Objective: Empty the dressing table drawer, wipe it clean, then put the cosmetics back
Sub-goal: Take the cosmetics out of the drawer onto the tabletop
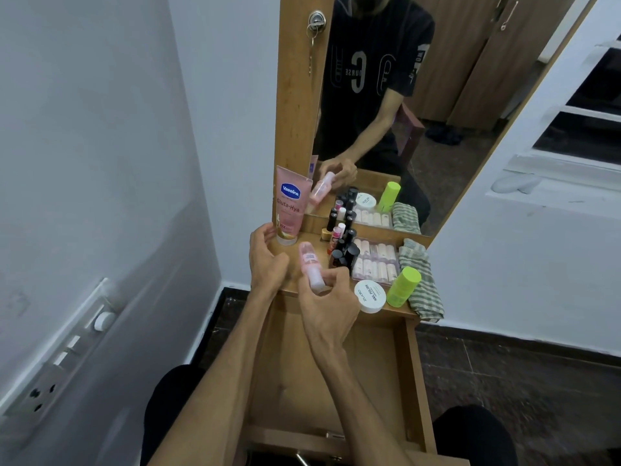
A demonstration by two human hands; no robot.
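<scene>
Drawer pulled out toward the person, wooden bottom bare where it shows between the forearms; handle at the near edge

Table top above the drawer is a narrow wooden ledge under a tall mirror

Right hand over the front edge of the table, fingers curled around the lower end of a small pink bottle; bottle tilted, its far end pointing away and to the left

Left hand just left of the bottle, fingers loosely bent, fingertips touching the base of the pink Vaseline tube; no firm grasp on the tube visible. Tube stands cap-down at the table's left end, leaning on the mirror frame

Cluster of dark-capped small bottles upright mid-table, a few pink and white sticks among them

Clear box of pale pink items just right of the cluster, lying flat

White round jar lettered "NAIL POLISH" at the front edge, near the right hand

Lime green container beside the jar, tilted, resting against a striped green-and-white cloth bunched at the table's right end

Wall switchboard at lower left; key hanging in a lock on the mirror frame
</scene>
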